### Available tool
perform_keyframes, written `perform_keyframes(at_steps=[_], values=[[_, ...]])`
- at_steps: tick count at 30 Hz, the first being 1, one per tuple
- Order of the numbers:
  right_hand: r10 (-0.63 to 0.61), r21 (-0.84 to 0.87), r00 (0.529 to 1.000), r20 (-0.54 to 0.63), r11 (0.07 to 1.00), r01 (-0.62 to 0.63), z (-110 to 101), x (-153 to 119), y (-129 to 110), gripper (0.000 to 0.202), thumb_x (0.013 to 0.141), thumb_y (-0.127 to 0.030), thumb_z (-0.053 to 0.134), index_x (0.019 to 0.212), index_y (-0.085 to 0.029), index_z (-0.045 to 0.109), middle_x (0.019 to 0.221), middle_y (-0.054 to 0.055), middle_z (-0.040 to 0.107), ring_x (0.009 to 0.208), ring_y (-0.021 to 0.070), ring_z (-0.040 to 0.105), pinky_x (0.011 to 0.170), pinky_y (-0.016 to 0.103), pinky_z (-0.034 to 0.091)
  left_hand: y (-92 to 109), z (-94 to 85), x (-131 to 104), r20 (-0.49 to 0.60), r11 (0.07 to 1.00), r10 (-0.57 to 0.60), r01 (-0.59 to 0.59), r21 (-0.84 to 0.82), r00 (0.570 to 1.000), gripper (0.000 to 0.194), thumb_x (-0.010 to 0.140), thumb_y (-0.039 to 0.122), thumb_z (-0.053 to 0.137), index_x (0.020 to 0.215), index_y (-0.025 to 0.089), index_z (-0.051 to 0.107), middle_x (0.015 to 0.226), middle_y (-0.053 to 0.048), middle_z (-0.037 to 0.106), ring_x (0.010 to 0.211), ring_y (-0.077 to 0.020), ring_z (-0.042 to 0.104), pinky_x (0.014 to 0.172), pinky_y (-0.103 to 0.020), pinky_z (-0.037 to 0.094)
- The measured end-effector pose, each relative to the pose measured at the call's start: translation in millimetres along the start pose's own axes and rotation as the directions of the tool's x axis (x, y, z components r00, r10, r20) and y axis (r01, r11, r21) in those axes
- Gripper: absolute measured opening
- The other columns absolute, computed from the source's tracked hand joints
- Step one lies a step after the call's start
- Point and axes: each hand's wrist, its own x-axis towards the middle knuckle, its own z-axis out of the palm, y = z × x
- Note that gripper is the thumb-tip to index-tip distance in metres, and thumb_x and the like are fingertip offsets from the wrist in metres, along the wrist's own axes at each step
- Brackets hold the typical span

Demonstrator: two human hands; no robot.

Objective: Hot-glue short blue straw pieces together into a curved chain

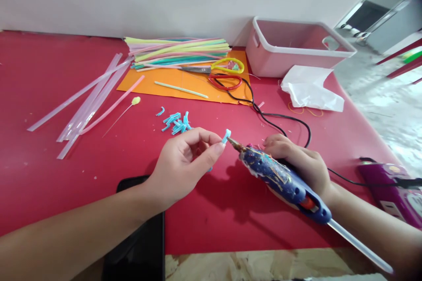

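Note:
Between thumb and fingertips, my left hand (186, 164) pinches a small blue fuzzy piece (226, 135) that stands up from the grip. My right hand (301, 160) is wrapped round a blue glue gun (280, 178), whose metal nozzle points left and meets or nearly touches the blue piece. A clear glue stick (359, 246) sticks out of the gun's rear. Just behind my left hand lies a pile of short blue pieces (178, 124) on the red table (132, 149).
Colored pipe cleaners (181, 50) and scissors (201, 70) lie on orange paper (148, 85). Glue sticks (90, 101) are at left. Behind are a pink bin (296, 57) and white wrapper (310, 88). A black cable (280, 115), purple box (389, 184) and black phone-like object (138, 246) lie nearby.

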Motion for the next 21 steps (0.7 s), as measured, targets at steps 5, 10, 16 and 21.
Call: perform_keyframes(at_steps=[5,10,16,21], values=[[-0.043,-0.029,0.999,0.007,0.999,0.043,-1.8,1.6,1.4,0.018,0.091,-0.029,0.063,0.108,-0.024,0.058,0.079,0.004,0.064,0.069,0.0204,0.057,0.070,0.040,0.054,-0.8,-2.5,-2.6,0.088,0.999,0.033,-0.034,0.008,0.996,0.008,0.093,0.022,0.069,0.086,0.018,0.068,0.074,0.004,0.058,0.062,-0.0053,0.049,0.055,-0.014,0.042],[-0.069,-0.038,0.998,-0.006,0.997,0.069,-1.1,0.6,0.3,0.017,0.093,-0.028,0.063,0.107,-0.021,0.057,0.079,0.004,0.063,0.068,0.0191,0.056,0.073,0.040,0.054,0.6,-4.0,-5.6,0.108,0.999,0.041,-0.043,0.018,0.993,0.009,0.093,0.023,0.068,0.086,0.018,0.066,0.073,0.004,0.056,0.059,-0.0057,0.045,0.053,-0.015,0.040],[-0.032,-0.020,0.997,-0.065,0.999,0.031,-0.7,-1.2,-0.2,0.014,0.092,-0.026,0.064,0.104,-0.022,0.058,0.078,0.003,0.061,0.074,0.0208,0.056,0.073,0.040,0.051,-1.3,-3.8,-3.5,0.101,0.995,0.065,-0.072,0.066,0.993,0.008,0.093,0.023,0.068,0.086,0.019,0.066,0.070,0.004,0.055,0.059,-0.0066,0.046,0.054,-0.016,0.041],[-0.092,-0.025,0.996,-0.009,0.995,0.092,-1.8,-1.0,1.4,0.015,0.095,-0.031,0.060,0.105,-0.020,0.059,0.079,0.003,0.064,0.066,0.0186,0.058,0.079,0.043,0.052,-1.1,-3.4,-2.2,0.082,0.992,0.085,-0.092,0.087,0.993,0.007,0.090,0.021,0.069,0.084,0.019,0.066,0.069,0.004,0.055,0.059,-0.0072,0.048,0.055,-0.017,0.041]])
